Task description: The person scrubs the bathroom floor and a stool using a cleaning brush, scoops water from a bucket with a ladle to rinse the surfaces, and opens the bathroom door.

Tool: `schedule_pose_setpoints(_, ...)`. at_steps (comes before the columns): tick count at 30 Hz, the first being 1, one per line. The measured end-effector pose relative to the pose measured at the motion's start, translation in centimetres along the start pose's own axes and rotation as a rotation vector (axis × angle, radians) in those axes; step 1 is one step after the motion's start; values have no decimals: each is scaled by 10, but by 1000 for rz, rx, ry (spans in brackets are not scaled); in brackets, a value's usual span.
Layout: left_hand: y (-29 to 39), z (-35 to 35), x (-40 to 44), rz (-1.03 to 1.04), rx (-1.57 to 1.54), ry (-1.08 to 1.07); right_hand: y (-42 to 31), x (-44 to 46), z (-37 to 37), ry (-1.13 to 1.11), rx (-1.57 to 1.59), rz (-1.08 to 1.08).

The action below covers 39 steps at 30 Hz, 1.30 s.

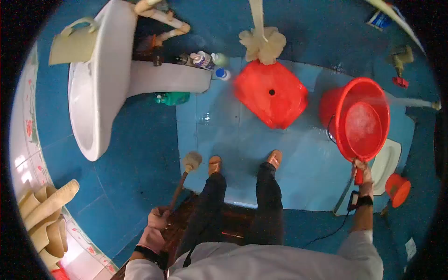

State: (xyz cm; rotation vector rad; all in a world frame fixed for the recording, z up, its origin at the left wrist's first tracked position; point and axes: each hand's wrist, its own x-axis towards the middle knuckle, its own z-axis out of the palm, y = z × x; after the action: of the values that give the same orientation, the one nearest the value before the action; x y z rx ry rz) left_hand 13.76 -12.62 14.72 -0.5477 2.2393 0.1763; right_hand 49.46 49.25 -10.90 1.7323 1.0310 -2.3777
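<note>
My left hand (158, 218) is closed around the brown handle of a toilet brush (190, 163), whose round pale head points forward over the tiles. My right hand (362, 171) grips the handle of a red dipper (361, 126). Frothy water shows in the dipper, which is held in the mouth of a red bucket (343, 91). From a tap outlet (436, 105) on the right, a stream of water reaches the bucket. Left of the bucket is a red plastic stool (261, 88) with a dark hole in its top.
On the left stands a white pedestal basin (105, 70). Several bottles (202, 59) stand by its foot, with a green bottle (175, 98) lying nearby. A white squat toilet pan (388, 161) and a small red container (398, 189) are at right. A mesh bath puff (268, 44) hangs above the stool.
</note>
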Motion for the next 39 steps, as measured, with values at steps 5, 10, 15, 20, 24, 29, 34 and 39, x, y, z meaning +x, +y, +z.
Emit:
schedule_pose_setpoints(5, -34, -20, 27, 77, 3, 25, 5, -103, 51, 80, 118, -57)
schedule_pose_setpoints(10, -48, -41, 57, 60, -109, -53, 7, -185, 125, 156, 15, -71)
schedule_pose_setpoints(15, -87, -60, 92, 121, -208, -115, 43, -228, 241, 152, -24, -15)
schedule_pose_setpoints(20, -114, -100, 101, 169, -300, -180, 55, -237, 425, -9, -132, 80)
schedule_pose_setpoints(24, -150, -123, 115, 208, -343, -187, 67, -214, 579, -44, -163, 41)
schedule_pose_setpoints(29, -187, -148, 135, 282, -224, -106, 74, -205, 696, -188, 49, 129)
schedule_pose_setpoints(34, -224, -161, 151, 113, -317, -117, 97, -214, 694, -264, 114, 175)
schedule_pose_setpoints(39, -258, -150, 179, 114, -330, -138, 118, -239, 619, -324, 142, 96)
